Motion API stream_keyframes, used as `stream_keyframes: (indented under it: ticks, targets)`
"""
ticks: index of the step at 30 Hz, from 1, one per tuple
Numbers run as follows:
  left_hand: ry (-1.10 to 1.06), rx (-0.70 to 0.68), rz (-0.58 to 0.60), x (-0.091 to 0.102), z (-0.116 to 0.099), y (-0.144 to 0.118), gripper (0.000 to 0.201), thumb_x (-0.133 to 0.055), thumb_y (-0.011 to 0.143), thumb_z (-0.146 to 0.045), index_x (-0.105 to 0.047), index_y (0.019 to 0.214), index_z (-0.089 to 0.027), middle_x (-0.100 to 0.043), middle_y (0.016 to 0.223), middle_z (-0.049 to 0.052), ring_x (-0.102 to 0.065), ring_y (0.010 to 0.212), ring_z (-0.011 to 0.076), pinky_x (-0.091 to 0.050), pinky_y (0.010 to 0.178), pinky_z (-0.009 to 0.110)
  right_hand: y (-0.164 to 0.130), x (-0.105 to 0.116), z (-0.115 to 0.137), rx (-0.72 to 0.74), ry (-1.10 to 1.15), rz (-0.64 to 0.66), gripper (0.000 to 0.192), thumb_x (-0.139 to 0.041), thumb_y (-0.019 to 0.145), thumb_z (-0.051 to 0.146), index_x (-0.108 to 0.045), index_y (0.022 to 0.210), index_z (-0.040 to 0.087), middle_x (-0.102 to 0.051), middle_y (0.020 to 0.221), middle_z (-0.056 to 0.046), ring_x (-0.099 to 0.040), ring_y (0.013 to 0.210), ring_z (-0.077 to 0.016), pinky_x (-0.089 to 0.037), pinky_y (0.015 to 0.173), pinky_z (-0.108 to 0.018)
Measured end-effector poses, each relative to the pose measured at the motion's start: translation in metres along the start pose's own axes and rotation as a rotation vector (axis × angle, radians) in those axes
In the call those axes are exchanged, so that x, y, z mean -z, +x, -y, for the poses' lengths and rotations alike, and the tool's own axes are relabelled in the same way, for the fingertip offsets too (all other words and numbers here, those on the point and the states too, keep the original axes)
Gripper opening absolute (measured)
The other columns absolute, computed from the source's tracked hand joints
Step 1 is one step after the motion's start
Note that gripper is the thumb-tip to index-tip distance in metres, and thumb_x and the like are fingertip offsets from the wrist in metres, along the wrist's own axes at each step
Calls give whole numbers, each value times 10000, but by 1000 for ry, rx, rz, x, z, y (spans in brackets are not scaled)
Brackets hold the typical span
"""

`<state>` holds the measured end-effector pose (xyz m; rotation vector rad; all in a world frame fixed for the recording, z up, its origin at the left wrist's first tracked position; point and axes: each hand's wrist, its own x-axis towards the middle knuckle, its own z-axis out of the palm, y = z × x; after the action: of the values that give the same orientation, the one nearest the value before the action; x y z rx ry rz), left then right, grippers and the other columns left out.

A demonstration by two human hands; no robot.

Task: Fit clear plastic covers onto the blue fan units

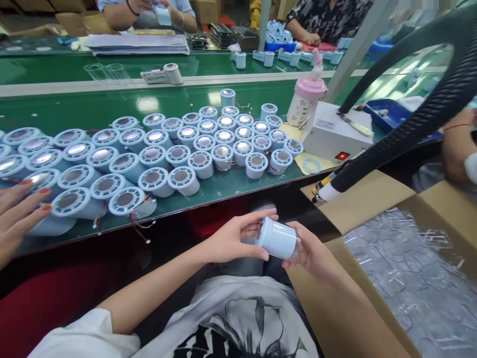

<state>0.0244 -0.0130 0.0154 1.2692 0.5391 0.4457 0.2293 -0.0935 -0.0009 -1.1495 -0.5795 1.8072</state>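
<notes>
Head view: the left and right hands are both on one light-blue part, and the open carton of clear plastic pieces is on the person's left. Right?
Wrong side: the head view shows the open carton of clear plastic pieces on the person's right. The left hand and right hand are both on one light-blue part.

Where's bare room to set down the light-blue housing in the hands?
Bare green bench shows between the pale rail and the rear light-blue housings. A narrow strip also shows between the right-hand front housings and the bench edge. Crowded: the packed rows between.
</notes>
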Motion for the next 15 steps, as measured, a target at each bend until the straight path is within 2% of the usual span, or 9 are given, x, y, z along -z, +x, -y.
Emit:
stream_keyframes:
  ticks: [3, 9, 12, 15]
  targets:
    - [-49, 63, 11, 4, 11, 38, 794, -808, 660, -164, -475, 1380, -186, -516, 1409, 131, -521, 1270, 292, -402, 1086, 431, 18, 17, -15, 94, 151, -130, 425, -664, 758, 580, -562, 925, 202, -694, 686, -5, -622, 472, -142, -474, 430, -216]
    - [31, 102, 181, 1, 14, 125, 785, -823, 638, -202, -504, 1350, -113, -615, 1269, 163, -569, 1184, 313, -412, 1040, 505, 57, 58, -26, 277, 268, -292, 353, -562, 801, 553, -555, 892, 212, -681, 647, -8, -610, 510, -141, -405, 387, -189]
    - [63, 85, 239, 2, 8, 143, 696, -817, 649, -218, -566, 1289, -115, -655, 1198, 141, -589, 1142, 309, -427, 1019, 500, 69, 66, -21, 305, 298, -298, 359, -545, 809, 540, -575, 898, 193, -683, 648, -24, -609, 515, -142, -401, 383, -188]
    - [81, 83, 246, 6, 4, 142, 676, -815, 650, -216, -574, 1276, -130, -647, 1223, 126, -583, 1160, 297, -411, 1044, 478, 72, 65, -17, 308, 299, -273, 365, -560, 798, 553, -572, 885, 198, -687, 659, -23, -602, 497, -138, -387, 370, -184]
